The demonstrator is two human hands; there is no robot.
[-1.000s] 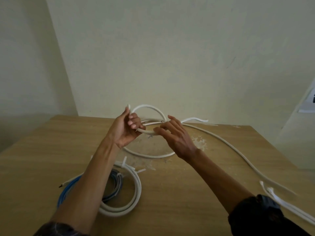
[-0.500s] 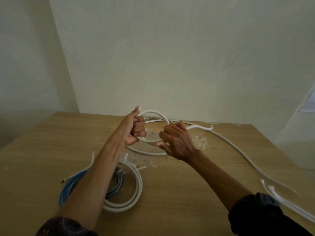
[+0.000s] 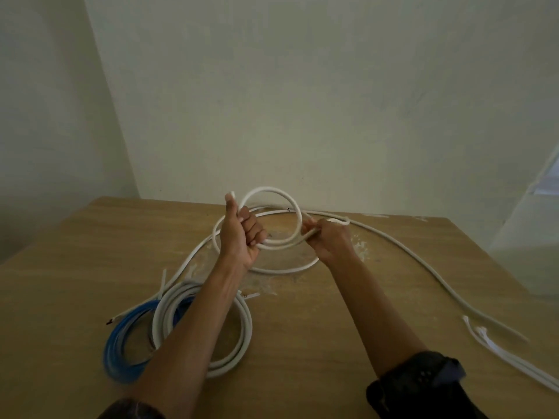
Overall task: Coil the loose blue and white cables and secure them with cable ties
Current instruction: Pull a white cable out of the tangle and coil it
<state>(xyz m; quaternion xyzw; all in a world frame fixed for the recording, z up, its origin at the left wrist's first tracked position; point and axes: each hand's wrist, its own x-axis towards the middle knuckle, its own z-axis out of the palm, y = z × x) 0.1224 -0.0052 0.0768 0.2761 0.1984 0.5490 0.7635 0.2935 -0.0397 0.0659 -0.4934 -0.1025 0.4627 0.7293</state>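
Note:
A loose white cable runs across the wooden table from the right edge toward the back. Near the back middle it forms a raised loop. My left hand is shut around the loop's left side, thumb up. My right hand grips the cable at the loop's right side. Another turn of the same cable lies flat on the table under my hands. At the front left a coiled white cable lies partly over a coiled blue cable, both beneath my left forearm.
White cable ties lie near the table's right edge beside the cable's trailing end. Pale walls close in behind and to the left of the table. White smears mark the tabletop near my right hand.
The raised loop has grown wider. My right hand slid right and closed on the cable, pulling more length in. My left hand kept its grip.

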